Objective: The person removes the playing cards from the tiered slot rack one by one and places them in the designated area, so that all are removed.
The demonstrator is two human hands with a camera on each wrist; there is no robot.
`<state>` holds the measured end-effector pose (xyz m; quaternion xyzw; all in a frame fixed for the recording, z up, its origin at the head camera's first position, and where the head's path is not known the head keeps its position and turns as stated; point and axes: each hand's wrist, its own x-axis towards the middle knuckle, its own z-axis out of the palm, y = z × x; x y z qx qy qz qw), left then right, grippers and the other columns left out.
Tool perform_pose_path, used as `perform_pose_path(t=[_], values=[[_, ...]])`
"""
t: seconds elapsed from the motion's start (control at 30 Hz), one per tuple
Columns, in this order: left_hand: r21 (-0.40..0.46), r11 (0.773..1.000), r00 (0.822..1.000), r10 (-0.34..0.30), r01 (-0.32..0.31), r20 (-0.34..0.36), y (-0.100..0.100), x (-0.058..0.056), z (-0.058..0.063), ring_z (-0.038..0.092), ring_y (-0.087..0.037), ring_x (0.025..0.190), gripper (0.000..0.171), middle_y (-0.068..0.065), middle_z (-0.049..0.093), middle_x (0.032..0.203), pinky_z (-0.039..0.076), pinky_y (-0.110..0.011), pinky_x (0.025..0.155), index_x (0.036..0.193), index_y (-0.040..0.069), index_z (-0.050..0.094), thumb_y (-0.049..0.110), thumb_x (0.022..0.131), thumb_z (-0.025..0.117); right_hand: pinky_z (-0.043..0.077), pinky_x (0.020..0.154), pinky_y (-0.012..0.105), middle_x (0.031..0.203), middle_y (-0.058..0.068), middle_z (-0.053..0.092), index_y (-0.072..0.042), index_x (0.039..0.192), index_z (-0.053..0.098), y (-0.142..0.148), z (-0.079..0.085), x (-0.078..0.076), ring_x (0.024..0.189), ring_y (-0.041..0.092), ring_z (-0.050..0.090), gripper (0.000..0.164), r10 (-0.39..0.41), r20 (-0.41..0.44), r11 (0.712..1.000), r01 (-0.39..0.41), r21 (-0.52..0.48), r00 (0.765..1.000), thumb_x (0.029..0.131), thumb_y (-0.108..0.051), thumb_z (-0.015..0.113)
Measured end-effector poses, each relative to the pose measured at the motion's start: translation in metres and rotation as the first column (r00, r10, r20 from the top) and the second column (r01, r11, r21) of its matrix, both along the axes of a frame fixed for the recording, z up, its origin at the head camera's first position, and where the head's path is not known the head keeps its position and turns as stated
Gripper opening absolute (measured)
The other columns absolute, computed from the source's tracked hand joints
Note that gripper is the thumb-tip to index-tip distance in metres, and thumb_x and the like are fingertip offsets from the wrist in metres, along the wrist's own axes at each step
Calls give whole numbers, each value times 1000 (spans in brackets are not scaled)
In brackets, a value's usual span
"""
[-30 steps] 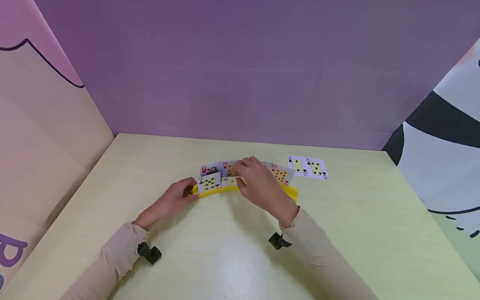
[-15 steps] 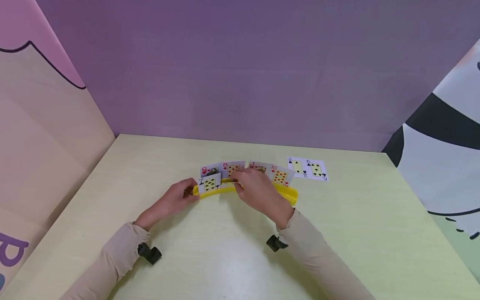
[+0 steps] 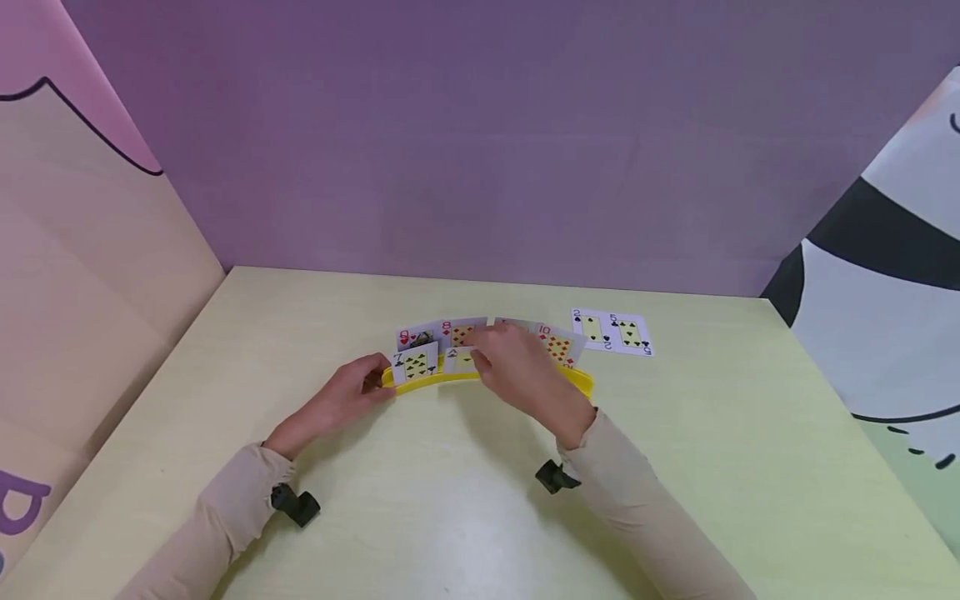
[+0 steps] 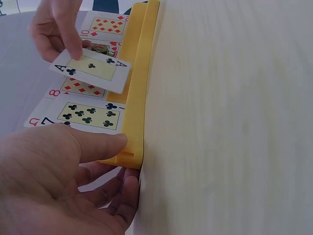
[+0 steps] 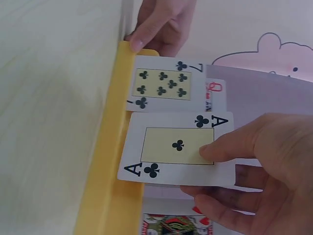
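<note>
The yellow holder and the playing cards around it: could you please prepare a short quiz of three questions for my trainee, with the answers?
1. Which card does the right hand pinch?
2. True or false: the black 2 and the black 5 lie on the table, outside the yellow holder.
3. Complete: the left hand grips one end of the yellow holder, next to the ... of clubs.

Key:
1. The ace of clubs.
2. True.
3. Seven, as in the seven of clubs.
</note>
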<state>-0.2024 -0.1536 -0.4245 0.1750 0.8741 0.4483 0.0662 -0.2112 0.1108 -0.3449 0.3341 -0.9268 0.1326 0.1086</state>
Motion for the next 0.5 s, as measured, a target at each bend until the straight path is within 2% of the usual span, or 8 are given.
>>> perform_pose_path(t=[0.1,0.2,0.27,0.37,0.43,0.5], values=[[0,1000,1000,-4,4,-1,-1,-1,0,56,-25,95,18,-17,61,110,50,-34,82,110,-4,56,-1,94,64,50,67,30,92,2,73,-9,99,75,2,8,3,76,18,62,15,9,-15,1000,-9,-9,1000,92,-2,64],[0,1000,1000,-3,3,2,-2,0,-1,55,-25,95,18,-17,61,110,49,-33,81,109,-4,56,-1,94,64,49,65,29,99,3,74,-10,110,74,5,14,7,76,16,62,20,16,-9,1000,-16,-25,1000,93,-5,65],[0,1000,1000,-4,4,3,-3,0,-2,55,-25,94,17,-16,61,109,49,-33,80,109,-3,56,0,94,64,46,59,27,98,3,73,-11,120,69,8,18,11,69,14,58,27,23,9,998,-22,-54,1000,94,-6,65],[-4,1000,1000,-6,6,4,-4,0,-3,55,-25,94,17,-16,61,109,48,-32,80,109,-3,56,0,94,64,41,53,25,85,0,68,-16,131,56,13,23,17,58,12,49,37,36,38,993,-32,-115,999,95,-9,65],[-4,1000,1000,-3,3,2,-4,0,-3,55,-25,94,18,-16,61,110,48,-32,80,109,-3,56,0,94,64,41,51,25,80,-1,63,-16,127,53,16,26,19,56,12,47,35,64,33,984,-58,-167,997,96,-9,65],[-4,1000,1000,2,-2,1,-5,0,-3,55,-25,94,18,-17,61,110,48,-32,79,110,-3,56,0,94,64,45,55,24,79,-1,62,-14,117,55,19,28,20,60,11,52,25,100,14,971,-95,-218,995,96,-7,65]])
